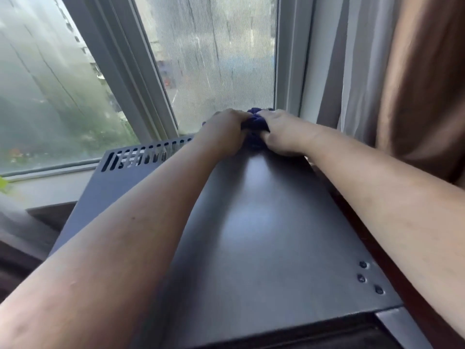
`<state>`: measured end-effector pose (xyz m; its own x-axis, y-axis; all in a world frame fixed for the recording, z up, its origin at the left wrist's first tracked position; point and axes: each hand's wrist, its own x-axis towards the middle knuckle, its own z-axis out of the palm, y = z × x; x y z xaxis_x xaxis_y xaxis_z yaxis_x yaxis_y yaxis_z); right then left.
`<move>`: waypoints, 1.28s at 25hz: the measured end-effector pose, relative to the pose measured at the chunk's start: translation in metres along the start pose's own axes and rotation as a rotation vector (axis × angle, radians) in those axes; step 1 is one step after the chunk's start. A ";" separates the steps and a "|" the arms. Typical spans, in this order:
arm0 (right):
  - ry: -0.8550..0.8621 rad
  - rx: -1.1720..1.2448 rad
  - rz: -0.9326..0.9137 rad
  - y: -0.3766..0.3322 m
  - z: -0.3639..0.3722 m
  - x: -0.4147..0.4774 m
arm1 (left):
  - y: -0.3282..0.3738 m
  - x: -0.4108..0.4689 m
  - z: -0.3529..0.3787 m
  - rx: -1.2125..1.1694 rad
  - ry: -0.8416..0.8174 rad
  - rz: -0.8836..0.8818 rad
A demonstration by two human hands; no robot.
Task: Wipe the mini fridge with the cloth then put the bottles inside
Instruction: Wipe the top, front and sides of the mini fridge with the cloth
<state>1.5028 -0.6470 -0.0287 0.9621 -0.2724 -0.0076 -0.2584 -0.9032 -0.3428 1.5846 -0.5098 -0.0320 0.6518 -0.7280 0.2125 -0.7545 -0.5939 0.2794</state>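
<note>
The dark grey mini fridge fills the lower middle of the head view, seen from above with its flat top facing me. A bunched dark blue cloth lies at the far edge of that top. My left hand and my right hand both grip the cloth, fingers curled into it, side by side. Most of the cloth is hidden under the hands. No bottles are in view.
A window with a hazy pane stands right behind the fridge, its sill to the left. Grey and brown curtains hang at the right. Vent slots run along the fridge's back left side. Screws sit near its front right corner.
</note>
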 end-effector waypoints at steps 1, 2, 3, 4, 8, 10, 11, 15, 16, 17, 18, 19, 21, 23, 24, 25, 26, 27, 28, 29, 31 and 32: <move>0.007 -0.014 0.003 -0.001 0.001 -0.008 | 0.002 -0.007 0.001 0.015 0.015 0.008; 0.012 -0.031 0.012 -0.003 0.002 -0.019 | 0.005 -0.015 0.002 0.029 0.015 0.014; 0.018 -0.047 0.022 -0.006 0.003 -0.030 | 0.008 -0.024 0.002 0.042 0.008 0.024; 0.019 -0.060 0.031 -0.011 0.005 -0.045 | 0.010 -0.036 -0.001 0.048 -0.002 0.038; 0.033 -0.061 0.044 -0.041 0.011 -0.116 | 0.020 -0.096 -0.019 0.036 -0.042 0.126; 0.020 -0.062 0.045 -0.065 0.019 -0.156 | 0.016 -0.139 -0.030 0.050 -0.048 0.175; 0.010 -0.064 0.041 -0.077 0.023 -0.175 | 0.013 -0.163 -0.036 0.053 -0.048 0.192; 0.011 -0.040 -0.005 -0.130 0.045 -0.249 | -0.003 -0.263 -0.057 0.035 0.025 0.257; 0.014 -0.033 -0.019 -0.143 0.051 -0.266 | -0.006 -0.286 -0.062 0.037 0.046 0.264; 0.019 -0.028 -0.034 -0.156 0.058 -0.283 | -0.009 -0.310 -0.065 0.033 0.061 0.265; 0.031 -0.020 -0.050 -0.168 0.064 -0.299 | -0.012 -0.332 -0.069 0.029 0.073 0.262; 0.046 -0.007 -0.064 -0.180 0.069 -0.314 | -0.015 -0.353 -0.072 0.027 0.076 0.249; 0.067 0.031 -0.080 -0.199 0.077 -0.331 | -0.020 -0.381 -0.082 0.021 0.078 0.211; 0.095 0.054 -0.092 -0.213 0.087 -0.337 | -0.024 -0.397 -0.093 0.012 0.077 0.190; 0.114 0.061 -0.100 -0.218 0.093 -0.338 | -0.025 -0.404 -0.098 0.013 0.080 0.185; 0.128 0.062 -0.110 -0.223 0.099 -0.338 | -0.026 -0.411 -0.102 0.022 0.083 0.182; 0.130 0.056 -0.123 -0.227 0.104 -0.339 | -0.028 -0.418 -0.103 0.037 0.092 0.180; 0.121 0.047 -0.138 -0.229 0.109 -0.341 | -0.030 -0.427 -0.101 0.052 0.097 0.168; 0.107 0.039 -0.149 -0.230 0.112 -0.342 | -0.032 -0.434 -0.098 0.069 0.100 0.152; 0.100 0.033 -0.159 -0.228 0.112 -0.343 | -0.031 -0.436 -0.094 0.085 0.102 0.130; 0.102 0.046 -0.169 -0.220 0.109 -0.342 | -0.024 -0.432 -0.090 0.106 0.112 0.081; 0.107 0.058 -0.169 -0.213 0.105 -0.342 | -0.017 -0.427 -0.087 0.117 0.112 0.070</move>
<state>1.2378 -0.3264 -0.0522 0.9759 -0.1550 0.1534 -0.0857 -0.9193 -0.3840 1.3256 -0.1590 -0.0455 0.5968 -0.7303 0.3324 -0.7980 -0.5833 0.1512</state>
